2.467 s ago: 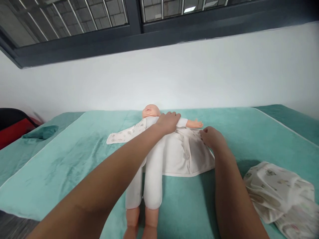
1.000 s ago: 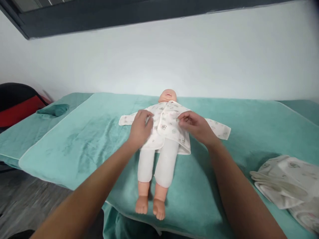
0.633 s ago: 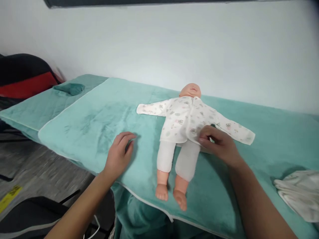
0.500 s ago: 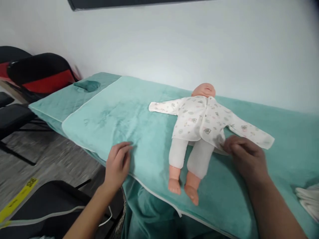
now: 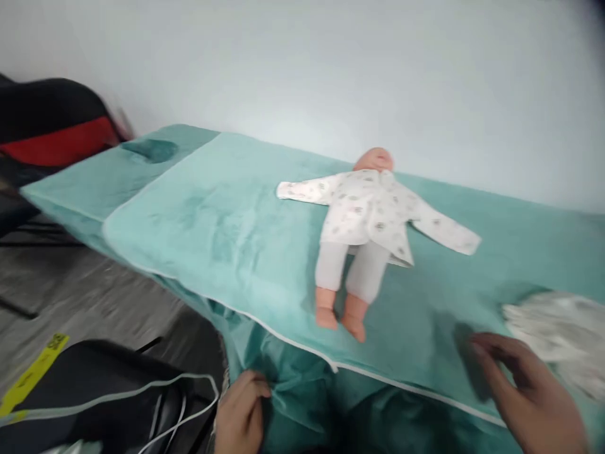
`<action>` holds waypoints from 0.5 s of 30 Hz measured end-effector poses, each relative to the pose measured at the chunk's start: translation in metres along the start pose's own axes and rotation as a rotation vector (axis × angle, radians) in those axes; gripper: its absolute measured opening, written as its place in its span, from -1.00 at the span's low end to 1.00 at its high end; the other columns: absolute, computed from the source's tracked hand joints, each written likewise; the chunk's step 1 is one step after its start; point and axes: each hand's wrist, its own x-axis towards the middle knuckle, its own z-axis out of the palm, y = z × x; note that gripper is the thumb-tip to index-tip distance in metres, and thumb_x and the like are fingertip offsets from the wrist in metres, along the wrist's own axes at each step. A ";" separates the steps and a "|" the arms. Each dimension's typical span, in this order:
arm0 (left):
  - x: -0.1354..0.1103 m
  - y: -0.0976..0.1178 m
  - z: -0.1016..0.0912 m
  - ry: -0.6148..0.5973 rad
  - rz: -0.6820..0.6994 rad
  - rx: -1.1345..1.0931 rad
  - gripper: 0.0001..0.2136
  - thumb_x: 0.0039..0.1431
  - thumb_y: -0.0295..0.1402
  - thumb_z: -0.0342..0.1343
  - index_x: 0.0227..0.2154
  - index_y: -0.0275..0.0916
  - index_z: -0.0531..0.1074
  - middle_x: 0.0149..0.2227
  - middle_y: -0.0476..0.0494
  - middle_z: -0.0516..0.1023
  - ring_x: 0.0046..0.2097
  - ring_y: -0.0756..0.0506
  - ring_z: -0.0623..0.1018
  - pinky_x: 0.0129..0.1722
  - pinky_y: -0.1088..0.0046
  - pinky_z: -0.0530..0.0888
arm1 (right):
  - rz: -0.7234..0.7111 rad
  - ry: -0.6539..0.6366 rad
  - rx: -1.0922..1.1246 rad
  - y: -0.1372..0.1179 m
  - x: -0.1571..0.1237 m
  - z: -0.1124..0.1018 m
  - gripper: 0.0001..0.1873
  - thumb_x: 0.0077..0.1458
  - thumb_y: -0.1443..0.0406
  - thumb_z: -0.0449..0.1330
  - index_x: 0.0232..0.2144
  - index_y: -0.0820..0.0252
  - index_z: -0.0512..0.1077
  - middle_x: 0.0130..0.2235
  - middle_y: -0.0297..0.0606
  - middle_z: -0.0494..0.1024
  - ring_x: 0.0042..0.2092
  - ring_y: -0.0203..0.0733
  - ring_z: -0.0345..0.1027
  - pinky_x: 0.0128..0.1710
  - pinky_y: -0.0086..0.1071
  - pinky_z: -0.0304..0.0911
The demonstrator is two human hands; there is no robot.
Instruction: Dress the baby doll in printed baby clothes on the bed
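A baby doll (image 5: 327,301) lies on its back on the green bed cover (image 5: 212,214), its feet towards me. It wears a white printed jacket (image 5: 347,214) and white trousers (image 5: 329,265); both sleeves stretch out sideways, and no doll hands show at the cuffs. My right hand (image 5: 532,384) is over the bed's near right part, thumb and fingers apart, with nothing in it. Just beyond it lies a crumpled white printed cloth (image 5: 558,321). Low at the bed's near side, my left hand (image 5: 242,410) hangs beside the draped cover, fingers loosely bent and apparently holding nothing.
A white wall runs along the bed's far side. The bed's left end has a face hole (image 5: 154,150). Black and red chairs (image 5: 61,139) stand at the left. A black seat (image 5: 104,391) with a white cable (image 5: 142,384) is at lower left.
My right hand has let go of the jacket's lower corner and moved right, towards the crumpled cloth. My left hand has dropped from above the cover to below its edge. The view has shifted right.
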 end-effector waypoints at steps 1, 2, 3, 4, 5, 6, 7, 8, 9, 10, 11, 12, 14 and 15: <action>0.011 0.000 0.003 0.010 0.026 -0.006 -0.72 0.17 -0.62 -0.11 -0.40 -0.09 0.39 -0.41 0.02 0.55 -0.39 -0.03 0.59 -0.42 0.49 0.53 | -0.039 0.059 -0.097 0.009 0.000 -0.006 -0.63 0.13 -0.02 0.14 -0.07 -0.04 0.42 -0.03 -0.05 0.53 0.01 0.32 0.41 -0.08 0.17 0.35; 0.023 0.001 0.007 0.012 0.068 -0.020 -0.72 0.18 -0.61 -0.10 -0.40 -0.08 0.39 -0.41 0.02 0.55 -0.40 -0.03 0.58 -0.43 0.49 0.52 | -0.088 0.119 -0.203 0.019 0.002 -0.014 -0.55 0.14 0.00 0.14 0.03 -0.01 0.38 0.09 -0.01 0.47 0.15 0.35 0.32 0.06 0.19 0.27; 0.035 0.004 0.013 0.009 0.114 -0.037 -0.73 0.18 -0.61 -0.10 -0.39 -0.08 0.39 -0.41 0.01 0.54 -0.39 -0.04 0.58 -0.43 0.48 0.52 | -0.134 0.176 -0.310 0.029 0.004 -0.023 -0.47 0.16 0.02 0.14 0.13 0.03 0.32 0.19 0.04 0.38 0.25 0.36 0.20 0.17 0.20 0.16; 0.046 0.008 0.019 0.007 0.165 -0.055 -0.73 0.18 -0.61 -0.09 -0.38 -0.09 0.40 -0.39 -0.01 0.54 -0.37 -0.04 0.58 -0.42 0.47 0.52 | -0.153 0.204 -0.397 0.040 0.007 -0.031 -0.40 0.17 0.02 0.14 0.20 0.07 0.26 0.25 0.08 0.30 0.30 0.36 0.12 0.23 0.19 0.09; 0.056 0.015 0.026 0.010 0.223 -0.074 -0.73 0.17 -0.62 -0.08 -0.36 -0.09 0.40 -0.37 -0.03 0.54 -0.34 -0.05 0.58 -0.39 0.46 0.53 | -0.151 0.219 -0.447 0.051 0.009 -0.039 -0.35 0.17 0.01 0.15 0.24 0.11 0.22 0.28 0.13 0.25 0.31 0.37 0.10 0.24 0.19 0.08; 0.066 0.022 0.033 0.015 0.278 -0.090 -0.74 0.17 -0.63 -0.06 -0.34 -0.10 0.41 -0.33 -0.05 0.54 -0.31 -0.05 0.59 -0.35 0.45 0.54 | -0.132 0.220 -0.463 0.062 0.010 -0.046 -0.30 0.16 -0.02 0.15 0.26 0.15 0.21 0.28 0.17 0.24 0.30 0.38 0.11 0.22 0.18 0.11; 0.074 0.031 0.040 0.025 0.326 -0.098 -0.74 0.16 -0.63 -0.04 -0.32 -0.11 0.42 -0.29 -0.07 0.54 -0.27 -0.07 0.59 -0.31 0.43 0.55 | -0.104 0.218 -0.449 0.073 0.011 -0.050 -0.26 0.15 -0.05 0.15 0.26 0.18 0.20 0.27 0.19 0.24 0.28 0.38 0.14 0.19 0.17 0.15; 0.081 0.039 0.046 0.037 0.364 -0.093 -0.74 0.16 -0.63 -0.02 -0.29 -0.12 0.43 -0.24 -0.10 0.54 -0.22 -0.08 0.59 -0.26 0.40 0.56 | -0.083 0.227 -0.420 0.083 0.013 -0.053 -0.23 0.13 -0.09 0.14 0.25 0.21 0.21 0.25 0.20 0.26 0.26 0.36 0.17 0.17 0.15 0.19; 0.088 0.047 0.052 0.058 0.385 -0.072 -0.74 0.16 -0.63 -0.01 -0.25 -0.13 0.44 -0.19 -0.13 0.54 -0.17 -0.10 0.58 -0.21 0.36 0.56 | -0.058 0.232 -0.392 0.091 0.014 -0.054 -0.20 0.11 -0.12 0.14 0.24 0.24 0.22 0.22 0.20 0.29 0.24 0.34 0.19 0.15 0.13 0.21; 0.095 0.054 0.057 0.088 0.383 -0.034 -0.74 0.17 -0.61 0.01 -0.20 -0.13 0.45 -0.14 -0.17 0.52 -0.13 -0.13 0.56 -0.17 0.31 0.56 | -0.029 0.236 -0.373 0.097 0.016 -0.055 -0.16 0.09 -0.14 0.14 0.24 0.28 0.22 0.19 0.20 0.33 0.21 0.31 0.23 0.13 0.10 0.23; 0.101 0.059 0.061 0.123 0.361 0.012 -0.74 0.17 -0.59 0.04 -0.15 -0.14 0.46 -0.09 -0.21 0.50 -0.08 -0.16 0.55 -0.12 0.26 0.56 | 0.007 0.232 -0.371 0.101 0.019 -0.054 -0.14 0.07 -0.15 0.14 0.23 0.31 0.23 0.14 0.20 0.38 0.17 0.29 0.27 0.11 0.09 0.25; 0.106 0.062 0.064 0.157 0.329 0.053 -0.73 0.18 -0.55 0.07 -0.10 -0.15 0.46 -0.03 -0.25 0.46 -0.03 -0.19 0.53 -0.09 0.20 0.55 | 0.057 0.207 -0.383 0.102 0.023 -0.055 -0.14 0.07 -0.15 0.14 0.22 0.34 0.24 0.10 0.20 0.42 0.12 0.28 0.31 0.07 0.07 0.27; 0.115 0.063 0.067 0.152 0.262 0.081 -0.67 0.21 -0.47 0.12 0.04 -0.14 0.42 0.09 -0.30 0.38 0.08 -0.25 0.48 -0.01 0.12 0.54 | 0.169 0.154 -0.391 0.099 0.031 -0.056 -0.23 0.09 -0.12 0.11 0.14 0.33 0.33 -0.02 0.14 0.51 -0.01 0.23 0.39 -0.03 0.03 0.31; 0.119 0.062 0.067 0.105 0.243 0.065 -0.61 0.22 -0.42 0.14 0.11 -0.12 0.37 0.15 -0.32 0.34 0.13 -0.27 0.46 0.02 0.11 0.54 | 0.222 0.130 -0.365 0.096 0.036 -0.057 -0.31 0.11 -0.11 0.10 0.08 0.29 0.39 -0.09 0.08 0.54 -0.08 0.19 0.42 -0.08 -0.01 0.32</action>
